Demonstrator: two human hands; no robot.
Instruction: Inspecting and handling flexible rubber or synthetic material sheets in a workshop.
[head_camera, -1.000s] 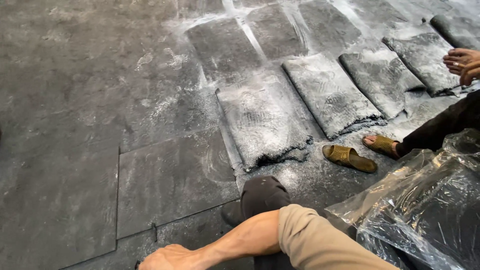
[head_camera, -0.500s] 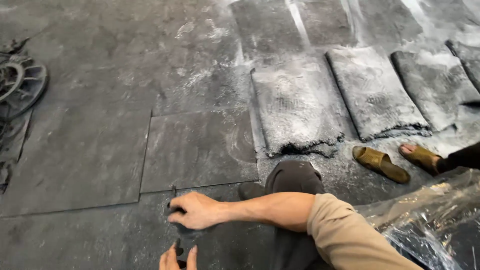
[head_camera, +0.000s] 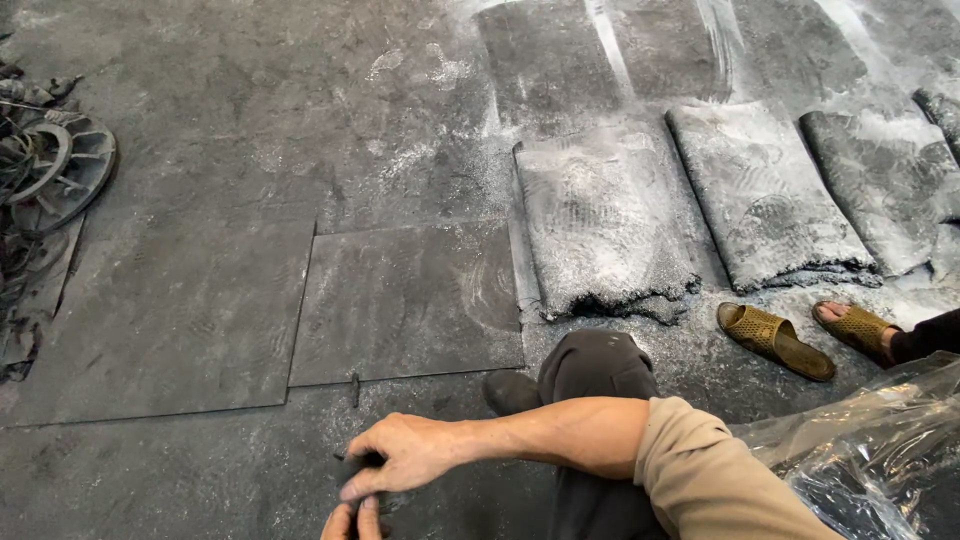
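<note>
There is one view only, taken from the person's head and tilted steeply down and forward onto the dark floor (head_camera: 200, 330). It sits close above the hands: the right hand (head_camera: 405, 455) shows near 6 o'clock, the left hand (head_camera: 350, 522) cut by the bottom edge. Farther off, dusted grey mats (head_camera: 600, 220) lie toward 1 o'clock, and a round metal part (head_camera: 60, 170) at 9 o'clock.
</note>
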